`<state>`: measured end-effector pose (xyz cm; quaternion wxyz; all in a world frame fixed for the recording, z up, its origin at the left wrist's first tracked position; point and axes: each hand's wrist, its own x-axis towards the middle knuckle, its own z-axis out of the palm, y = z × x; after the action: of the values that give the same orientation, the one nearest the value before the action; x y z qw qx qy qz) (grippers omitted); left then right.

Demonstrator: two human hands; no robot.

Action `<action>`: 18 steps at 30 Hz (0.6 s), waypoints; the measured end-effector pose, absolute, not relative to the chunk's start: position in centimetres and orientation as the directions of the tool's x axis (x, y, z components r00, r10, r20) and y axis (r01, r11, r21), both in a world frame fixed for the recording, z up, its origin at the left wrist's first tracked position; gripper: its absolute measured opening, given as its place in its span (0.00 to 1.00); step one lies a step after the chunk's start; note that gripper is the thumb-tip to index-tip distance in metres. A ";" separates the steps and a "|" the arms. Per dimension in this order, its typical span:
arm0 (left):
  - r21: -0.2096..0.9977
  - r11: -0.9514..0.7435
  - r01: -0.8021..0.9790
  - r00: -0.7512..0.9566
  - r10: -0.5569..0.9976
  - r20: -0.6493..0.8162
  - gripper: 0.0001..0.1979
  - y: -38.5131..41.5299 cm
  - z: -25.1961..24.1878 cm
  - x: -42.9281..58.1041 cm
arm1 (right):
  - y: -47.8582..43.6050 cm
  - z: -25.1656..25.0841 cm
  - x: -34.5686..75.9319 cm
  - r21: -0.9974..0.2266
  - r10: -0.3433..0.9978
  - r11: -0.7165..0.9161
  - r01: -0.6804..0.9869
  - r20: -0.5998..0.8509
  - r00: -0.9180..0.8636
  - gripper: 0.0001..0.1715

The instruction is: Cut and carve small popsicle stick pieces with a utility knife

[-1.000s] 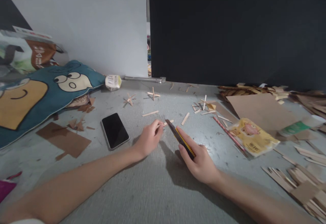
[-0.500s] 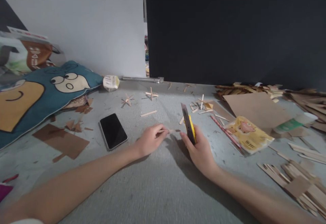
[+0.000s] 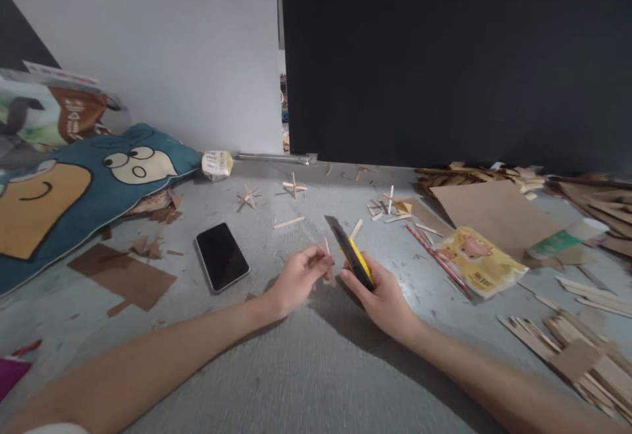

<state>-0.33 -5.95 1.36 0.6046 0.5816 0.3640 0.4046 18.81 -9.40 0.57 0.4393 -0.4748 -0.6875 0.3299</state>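
Between the fingertips of my left hand [image 3: 299,279] is a thin wooden craft stick [image 3: 327,247], held nearly upright just above the grey table [image 3: 296,381]. My right hand [image 3: 385,296] is wrapped round a black and yellow utility knife [image 3: 356,257], its tip leaning up and to the left. The knife and the stick are close together but look apart. Beyond my hands, a loose craft stick [image 3: 289,222] lies flat, and another stick [image 3: 356,228] shows just behind the knife. Farther back sit small crossed-stick pieces, one reddish [image 3: 249,197] and one standing [image 3: 295,186].
Left of my hands lie a phone [image 3: 222,256], brown cardboard [image 3: 123,276] and a blue cartoon cushion [image 3: 99,184]. To the right are a yellow packet [image 3: 481,261], a red striped pencil [image 3: 437,257], a green and white tube [image 3: 567,239] and a bundle of sticks [image 3: 575,358].
My left fingers have turned the stick from lying sideways, pointing right, to nearly upright. The knife in my right hand has tilted further left and sits slightly lower and nearer the left hand.
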 end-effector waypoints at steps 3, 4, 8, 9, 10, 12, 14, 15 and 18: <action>0.977 0.147 -0.155 0.444 0.894 -0.064 0.27 -6.0 1.1 -0.4 | -8.9 0.2 19.8 -0.794 0.890 0.456 0.403 0.401 -0.217 0.21; 0.969 0.177 -0.172 0.457 0.886 -0.081 0.26 -5.8 0.9 -0.4 | -8.6 0.1 20.2 -0.753 0.869 0.495 0.434 0.433 -0.240 0.20; 0.944 0.149 -0.295 0.467 0.884 0.006 0.28 -4.7 0.0 -0.7 | -6.8 -0.2 21.5 -0.583 0.776 0.621 0.524 0.548 -0.311 0.14; 0.940 0.146 -0.308 0.463 0.886 0.014 0.28 -4.4 -0.2 -0.7 | -6.4 -0.3 21.7 -0.559 0.761 0.641 0.525 0.554 -0.339 0.13; 0.940 0.141 -0.310 0.458 0.889 0.018 0.28 -4.2 -0.3 -0.8 | -6.0 -0.3 22.0 -0.536 0.744 0.662 0.523 0.555 -0.372 0.13; 0.951 0.139 -0.275 0.464 0.886 0.005 0.27 -3.9 -0.5 -1.0 | -5.3 -0.4 22.6 -0.477 0.700 0.710 0.518 0.558 -0.446 0.16; 0.966 0.138 -0.218 0.479 0.877 -0.017 0.23 -3.7 -0.5 -1.2 | -4.9 -0.5 23.1 -0.411 0.652 0.752 0.515 0.576 -0.493 0.21; 0.970 0.132 -0.203 0.482 0.876 -0.018 0.22 -3.7 -0.6 -1.2 | -4.7 -0.5 23.3 -0.390 0.635 0.765 0.512 0.587 -0.502 0.22; 0.970 0.102 -0.219 0.472 0.881 0.014 0.21 -3.8 -0.5 -1.1 | -4.5 -0.4 23.6 -0.396 0.623 0.775 0.493 0.610 -0.490 0.24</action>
<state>-1.11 -3.79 -0.52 0.6737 0.5313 0.3117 0.4083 23.59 -4.52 -0.43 0.3868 -0.3249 -0.8589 0.0841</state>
